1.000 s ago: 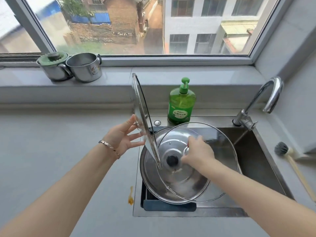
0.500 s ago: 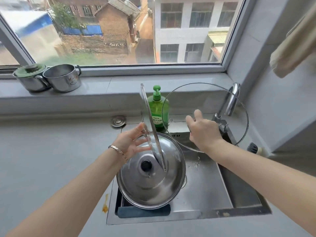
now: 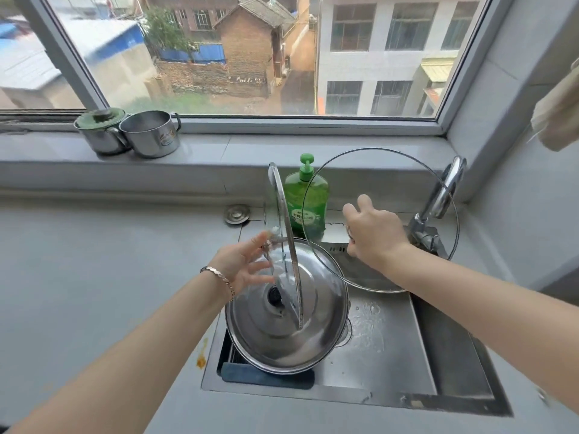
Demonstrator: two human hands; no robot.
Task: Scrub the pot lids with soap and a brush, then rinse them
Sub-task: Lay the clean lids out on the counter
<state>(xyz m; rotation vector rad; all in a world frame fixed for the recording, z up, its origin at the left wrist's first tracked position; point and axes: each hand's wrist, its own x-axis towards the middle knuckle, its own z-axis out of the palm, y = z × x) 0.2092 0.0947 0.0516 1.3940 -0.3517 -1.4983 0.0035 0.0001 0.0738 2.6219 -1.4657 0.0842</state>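
The left hand (image 3: 242,264) grips one glass lid (image 3: 286,242) on edge; the right hand (image 3: 374,234) clasps a second glass lid (image 3: 407,170) upright by the faucet (image 3: 445,195), apparently separating them, above a steel lid (image 3: 300,333) in the sink (image 3: 391,364).

Bright, even daylight enters through the window (image 3: 250,57) beyond both hands — shadows stay soft. Straight lines bow near the edges, and the left hand (image 3: 241,264) looks slightly motion-blurred.
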